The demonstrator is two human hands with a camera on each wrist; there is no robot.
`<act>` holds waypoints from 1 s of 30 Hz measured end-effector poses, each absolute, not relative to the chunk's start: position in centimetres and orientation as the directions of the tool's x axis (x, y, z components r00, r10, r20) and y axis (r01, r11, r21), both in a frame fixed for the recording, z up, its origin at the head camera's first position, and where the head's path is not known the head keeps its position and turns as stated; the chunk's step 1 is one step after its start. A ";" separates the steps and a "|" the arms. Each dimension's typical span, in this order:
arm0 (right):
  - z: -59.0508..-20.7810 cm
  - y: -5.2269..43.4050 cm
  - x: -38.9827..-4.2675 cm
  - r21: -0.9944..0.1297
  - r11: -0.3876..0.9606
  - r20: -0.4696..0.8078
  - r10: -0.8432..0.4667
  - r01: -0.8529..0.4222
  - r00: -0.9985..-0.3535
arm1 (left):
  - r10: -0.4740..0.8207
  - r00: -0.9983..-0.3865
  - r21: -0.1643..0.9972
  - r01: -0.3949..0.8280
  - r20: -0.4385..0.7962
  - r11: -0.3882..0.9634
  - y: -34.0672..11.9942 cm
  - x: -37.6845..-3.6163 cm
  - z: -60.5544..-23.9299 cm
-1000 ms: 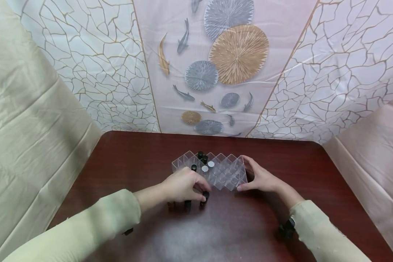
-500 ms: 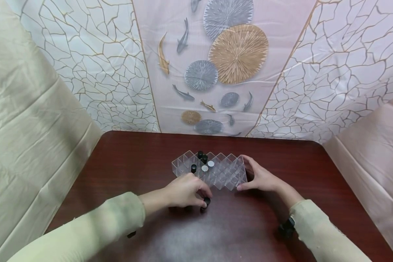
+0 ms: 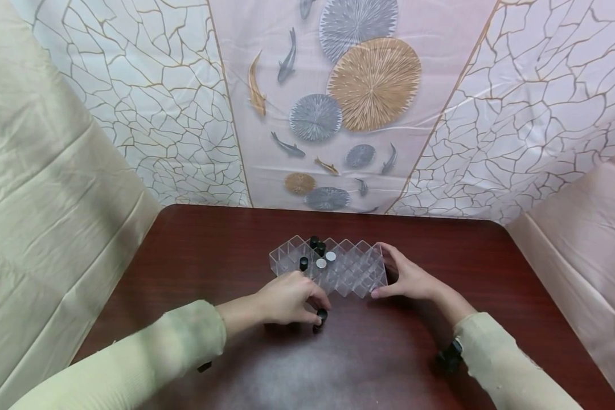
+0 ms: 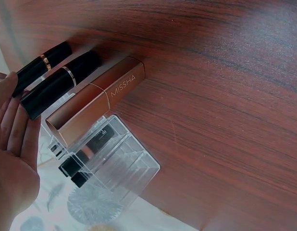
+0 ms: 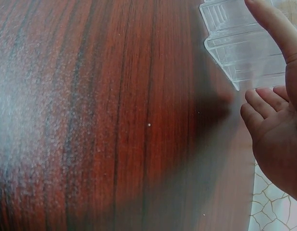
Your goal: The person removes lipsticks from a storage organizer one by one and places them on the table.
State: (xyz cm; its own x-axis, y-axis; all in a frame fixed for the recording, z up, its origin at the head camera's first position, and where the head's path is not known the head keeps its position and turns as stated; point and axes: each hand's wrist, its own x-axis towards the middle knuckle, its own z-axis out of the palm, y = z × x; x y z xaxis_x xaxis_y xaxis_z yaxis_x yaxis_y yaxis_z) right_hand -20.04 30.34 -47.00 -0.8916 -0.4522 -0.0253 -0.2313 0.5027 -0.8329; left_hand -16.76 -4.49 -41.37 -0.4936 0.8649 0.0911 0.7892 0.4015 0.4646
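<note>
Left hand pinches black tube near its top, slightly closer to the person than a second ago; tube outside clear organizer, handling apparently unfinished. Right hand, unmoved, grips organizer's end.

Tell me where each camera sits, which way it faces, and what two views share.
Head: worn on the head, facing forward and down over the table toward the patterned backdrop; left hand, right hand and sleeved forearms show.
Left wrist: on that wrist, facing the gold-banded tube in the left hand and a copper MISSHA tube; the hand shows at frame left.
Right wrist: on that wrist, facing the table and clear organizer; the right hand shows at frame right.
Shared: head and right wrist both show the right hand at the organizer.
</note>
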 end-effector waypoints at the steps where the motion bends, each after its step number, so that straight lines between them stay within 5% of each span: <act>1: -47.0 30.4 -20.0 -0.831 0.505 -0.025 -0.451 -0.232 -0.892 | 0.864 -0.496 0.464 0.788 0.088 0.405 -4.5 -16.7 -41.3; 17: -47.1 30.3 -20.1 -0.823 0.515 -0.024 -0.454 -0.240 -0.891 | 0.858 -0.504 0.463 0.787 0.100 0.408 -5.4 -17.5 -39.5; 30: -47.0 30.4 -20.2 -0.826 0.523 -0.055 -0.444 -0.209 -0.894 | 0.807 -0.577 0.480 0.747 0.126 0.459 -6.8 -19.4 -37.0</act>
